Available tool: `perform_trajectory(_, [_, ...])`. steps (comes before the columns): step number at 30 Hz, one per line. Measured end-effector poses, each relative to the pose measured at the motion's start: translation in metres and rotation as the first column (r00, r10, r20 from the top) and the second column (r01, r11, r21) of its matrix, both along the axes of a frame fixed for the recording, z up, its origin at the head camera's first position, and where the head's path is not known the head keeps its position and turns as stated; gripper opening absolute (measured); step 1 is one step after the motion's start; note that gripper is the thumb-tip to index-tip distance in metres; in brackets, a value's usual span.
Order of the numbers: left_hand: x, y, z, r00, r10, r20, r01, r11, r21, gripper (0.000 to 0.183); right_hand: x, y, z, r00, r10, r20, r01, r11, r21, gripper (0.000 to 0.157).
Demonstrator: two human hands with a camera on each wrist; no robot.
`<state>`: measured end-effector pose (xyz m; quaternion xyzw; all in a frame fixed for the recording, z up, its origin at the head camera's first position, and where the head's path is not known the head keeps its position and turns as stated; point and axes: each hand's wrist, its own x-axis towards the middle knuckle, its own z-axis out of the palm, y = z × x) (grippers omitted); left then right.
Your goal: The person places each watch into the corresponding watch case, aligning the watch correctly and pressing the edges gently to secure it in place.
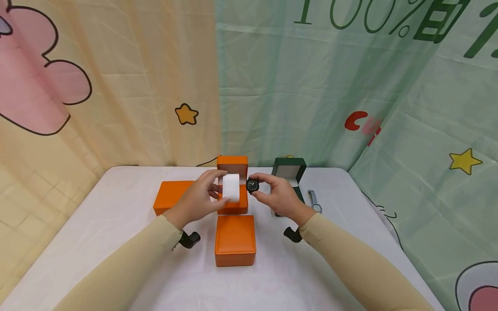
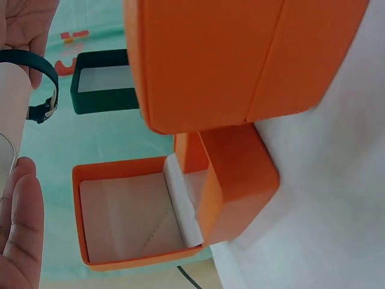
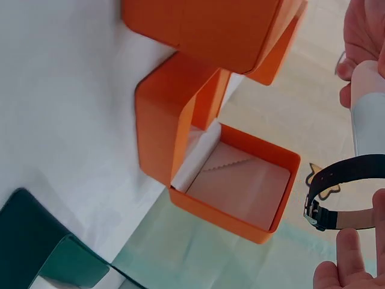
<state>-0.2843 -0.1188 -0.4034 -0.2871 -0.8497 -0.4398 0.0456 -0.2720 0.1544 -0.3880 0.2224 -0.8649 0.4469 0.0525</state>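
My left hand (image 1: 200, 192) holds a white watch cushion (image 1: 231, 188) upright between thumb and fingers. Just to its right, my right hand (image 1: 283, 198) pinches a black wristwatch (image 1: 252, 185), dial facing me. The watch's strap (image 3: 337, 177) is buckled into a loop, beside the cushion's end in the right wrist view. Both things are up in front of an open orange watch box (image 1: 232, 209), whose lid stands raised behind them. In the left wrist view, the pale lining of this box's lid (image 2: 123, 211) shows.
Nearer me is a closed orange box (image 1: 235, 237); another orange box (image 1: 171, 195) sits at left, partly behind my left hand. An open dark green box (image 1: 291, 162) stands at right, near a grey-strapped watch (image 1: 314, 201). Curtains surround the white table (image 1: 132, 190).
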Motion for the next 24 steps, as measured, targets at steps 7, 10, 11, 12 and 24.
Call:
perform_trajectory(7, [0.009,0.0,0.006,0.999,-0.042,-0.034,0.042,0.999,0.016,0.074,0.005,-0.004,0.002,0.999,0.037,0.001,-0.037,0.999,-0.029,0.044])
perform_trajectory(10, [0.011,0.0,0.008,0.997,-0.055,-0.045,0.055,0.998,0.013,0.074,0.007,-0.005,0.003,0.999,0.042,-0.021,-0.042,0.999,-0.023,0.044])
perform_trajectory(11, [0.012,0.0,0.008,0.997,-0.061,-0.052,0.062,0.998,0.012,0.074,0.008,-0.006,0.004,0.999,0.042,-0.026,-0.042,0.999,-0.023,0.044])
perform_trajectory(12, [0.013,0.0,0.008,0.997,-0.06,-0.052,0.061,0.998,0.005,0.074,0.008,-0.006,0.004,0.999,0.042,-0.029,-0.043,0.999,-0.022,0.044])
perform_trajectory(24, [0.015,0.0,0.009,0.995,-0.085,-0.054,0.085,0.996,-0.006,0.073,0.012,-0.009,0.009,0.997,0.078,-0.029,-0.079,0.996,-0.038,0.043])
